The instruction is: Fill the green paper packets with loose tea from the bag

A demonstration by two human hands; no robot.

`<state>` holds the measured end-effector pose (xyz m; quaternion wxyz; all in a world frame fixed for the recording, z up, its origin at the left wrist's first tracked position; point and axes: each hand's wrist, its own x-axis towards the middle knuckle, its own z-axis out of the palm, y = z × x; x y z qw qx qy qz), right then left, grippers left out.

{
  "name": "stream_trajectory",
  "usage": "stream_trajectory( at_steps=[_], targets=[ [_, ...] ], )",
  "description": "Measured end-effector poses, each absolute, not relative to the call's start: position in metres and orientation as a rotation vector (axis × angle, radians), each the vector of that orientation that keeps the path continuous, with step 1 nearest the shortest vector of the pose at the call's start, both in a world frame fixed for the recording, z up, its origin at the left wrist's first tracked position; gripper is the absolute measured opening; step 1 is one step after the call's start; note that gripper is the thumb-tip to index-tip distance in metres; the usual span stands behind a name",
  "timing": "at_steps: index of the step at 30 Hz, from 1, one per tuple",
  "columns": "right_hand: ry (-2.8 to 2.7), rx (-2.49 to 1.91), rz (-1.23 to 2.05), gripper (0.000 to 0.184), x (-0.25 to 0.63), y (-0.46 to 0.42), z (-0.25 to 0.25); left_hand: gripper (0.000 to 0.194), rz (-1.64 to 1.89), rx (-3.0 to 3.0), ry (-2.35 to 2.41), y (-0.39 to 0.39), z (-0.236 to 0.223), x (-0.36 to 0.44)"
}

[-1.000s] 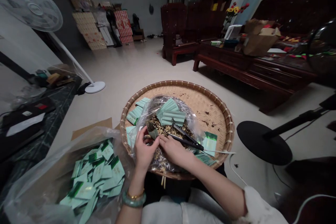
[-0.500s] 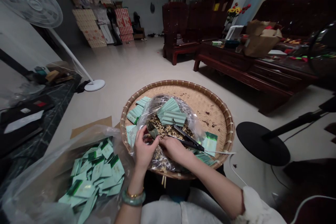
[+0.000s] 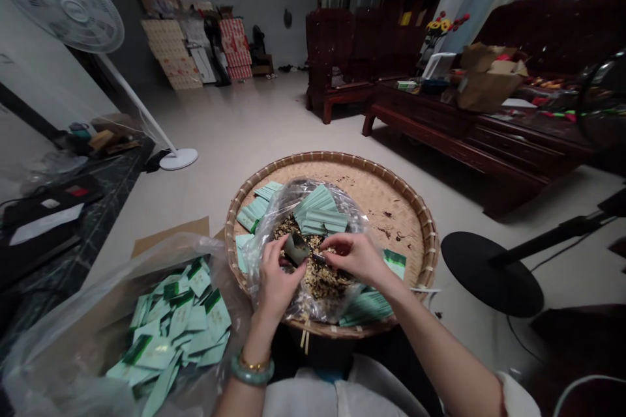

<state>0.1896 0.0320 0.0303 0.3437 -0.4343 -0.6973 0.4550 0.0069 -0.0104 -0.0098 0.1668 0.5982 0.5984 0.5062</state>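
In my head view, I have the left hand (image 3: 278, 277) pinching a small green packet (image 3: 296, 247) between thumb and fingers, just above the dried mix (image 3: 325, 285) in the clear bag (image 3: 267, 225) that sits on the round tray (image 3: 411, 208). The right hand (image 3: 359, 257) is just beside the packet, its fingertips drawn in close around a slim dark thing (image 3: 317, 258), though from here I cannot tell whether they pinch it. Beyond both hands I see a stack of packets (image 3: 320, 212) resting on the mix, and left of the tray, loose packets (image 3: 180, 322) heaped in a big plastic bag (image 3: 73, 313).
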Motion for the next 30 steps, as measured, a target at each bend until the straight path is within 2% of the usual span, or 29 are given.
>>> stream_trajectory(
  at_steps=[7, 13, 18, 22, 23, 26, 30],
  targets=[
    [-1.913, -0.998, 0.996, 0.013, 0.179, 0.033, 0.078, 0.051, 1.389, 1.796, 1.702, -0.011, -0.009, 0.016],
    [-2.028, -0.989, 0.906, 0.022, 0.171, 0.032, 0.085, 0.048, 1.4, 1.812, 1.693, -0.009, -0.01, 0.016],
    [-1.931, -1.017, 0.906, 0.018, 0.176, 0.03, 0.081, 0.05, 1.409, 1.796, 1.69, -0.008, -0.012, 0.015],
    [-2.013, -1.057, 0.792, 0.041, 0.171, 0.029, 0.065, 0.054, 1.411, 1.786, 1.711, -0.008, -0.012, 0.019],
    [-2.047, -1.066, 0.768, 0.04, 0.169, 0.03, 0.06, 0.053, 1.42, 1.784, 1.715, -0.009, -0.011, 0.02],
    [-2.05, -1.118, 0.772, 0.014, 0.165, 0.034, 0.048, 0.05, 1.423, 1.757, 1.722, -0.009, -0.009, 0.021],
    [-1.886, -1.128, 0.982, 0.012, 0.173, 0.044, 0.044, 0.058, 1.343, 1.56, 1.633, -0.008, -0.003, 0.012]
  ],
)
